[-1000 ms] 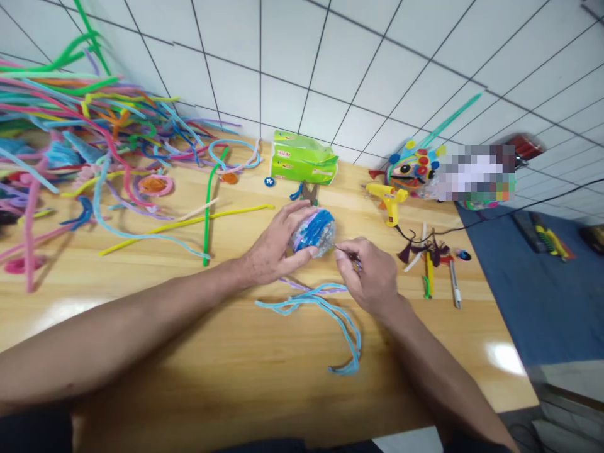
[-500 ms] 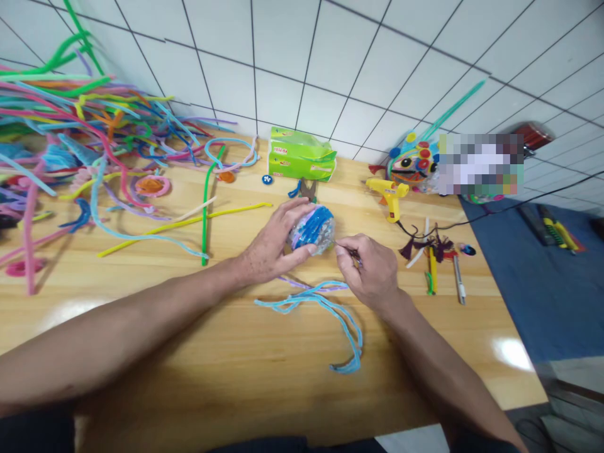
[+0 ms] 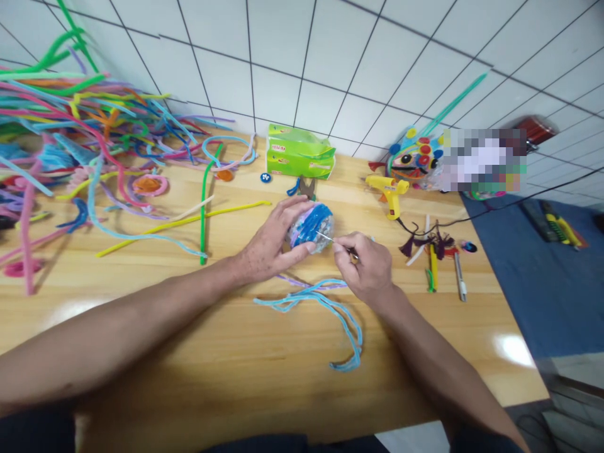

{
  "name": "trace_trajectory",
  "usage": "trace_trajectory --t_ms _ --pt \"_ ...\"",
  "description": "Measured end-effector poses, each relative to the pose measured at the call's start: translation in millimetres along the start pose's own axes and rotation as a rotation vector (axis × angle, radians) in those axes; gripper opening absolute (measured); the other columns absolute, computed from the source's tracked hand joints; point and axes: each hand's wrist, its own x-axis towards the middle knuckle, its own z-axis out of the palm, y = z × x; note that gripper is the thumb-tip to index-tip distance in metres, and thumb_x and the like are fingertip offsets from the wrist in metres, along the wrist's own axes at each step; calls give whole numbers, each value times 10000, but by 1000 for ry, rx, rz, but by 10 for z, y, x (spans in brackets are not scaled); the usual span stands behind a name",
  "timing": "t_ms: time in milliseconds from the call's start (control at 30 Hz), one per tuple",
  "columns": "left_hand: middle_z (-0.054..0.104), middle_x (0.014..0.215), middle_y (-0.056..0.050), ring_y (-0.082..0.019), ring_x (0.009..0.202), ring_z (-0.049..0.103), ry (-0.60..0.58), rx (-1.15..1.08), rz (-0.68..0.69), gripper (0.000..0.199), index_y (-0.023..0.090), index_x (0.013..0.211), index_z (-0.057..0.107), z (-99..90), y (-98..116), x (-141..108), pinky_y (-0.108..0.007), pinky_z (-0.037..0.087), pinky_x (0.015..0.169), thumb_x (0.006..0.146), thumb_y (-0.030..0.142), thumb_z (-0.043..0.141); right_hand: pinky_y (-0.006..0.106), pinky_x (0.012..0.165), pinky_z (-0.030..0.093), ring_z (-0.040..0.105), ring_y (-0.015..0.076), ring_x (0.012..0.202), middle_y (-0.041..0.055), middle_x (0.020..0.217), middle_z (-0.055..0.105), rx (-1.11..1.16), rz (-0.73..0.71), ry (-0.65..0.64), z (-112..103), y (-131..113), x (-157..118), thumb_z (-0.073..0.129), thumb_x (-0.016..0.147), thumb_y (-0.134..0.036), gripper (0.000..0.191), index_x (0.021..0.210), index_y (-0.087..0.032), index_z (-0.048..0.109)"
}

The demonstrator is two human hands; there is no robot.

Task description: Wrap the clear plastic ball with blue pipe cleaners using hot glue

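Note:
A round clear object banded with blue and lilac (image 3: 310, 223) rests at the middle of the table. My left hand (image 3: 278, 242) grips it from the left, thumb along its near side. My right hand (image 3: 364, 259) is closed on a thin pointed metal tool (image 3: 325, 236), whose tip lies over the blue part; whether it touches cannot be made out. Below both hands lie bent light-blue pipe cleaners (image 3: 325, 297) with a purple one. Pliers (image 3: 307, 187) lie just behind the round object.
A green tissue pack (image 3: 299, 154) stands at the wall. Many pipe cleaners (image 3: 108, 126) are heaped at the left. To the right are a yellow glue gun (image 3: 391, 195) with its cord, a decorated figure (image 3: 413, 160) and a cutter knife (image 3: 460, 277).
The tool in my right hand has swung so its shaft now reaches over the blue part of the round object. My right hand has shifted slightly left.

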Motion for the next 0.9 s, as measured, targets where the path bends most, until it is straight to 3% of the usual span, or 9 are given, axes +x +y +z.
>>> trace_trajectory --t_ms 133,400,567,733,900 --pt "517 1661 -193 -352 1629 430 1 0 1 684 260 1677 388 -6 -2 -1 -634 403 1342 1083 457 664 269 606 476 660 133 600 -23 736 753 127 93 17 31 -21 4 624 1009 -205 109 948 -258 698" --pt "523 1657 -184 -342 1635 425 -12 -15 -3 635 263 1673 397 -27 3 1 -627 386 1358 1108 446 622 273 545 429 546 127 525 -66 609 608 499 518 -82 15 -88 52 686 930 -321 78 877 -264 694" --pt "517 1669 -183 -359 1636 428 -29 -13 -21 646 266 1677 395 -34 5 4 -636 382 1360 1101 449 623 252 514 424 529 111 482 -81 563 597 799 766 -161 -9 -128 144 734 859 -348 118 861 -249 669" --pt "530 1661 -176 -348 1633 434 -14 -8 -8 632 269 1672 403 -19 -6 1 -626 384 1362 1106 453 617 219 428 385 490 91 406 -103 531 591 989 939 -184 23 -102 148 774 822 -371 185 912 -243 677" --pt "522 1667 -178 -351 1634 432 -22 1 -9 637 271 1675 392 -22 -5 0 -630 388 1357 1107 446 621 206 399 371 493 89 391 -106 515 584 1027 1006 -158 48 -101 121 795 803 -368 193 898 -243 684"
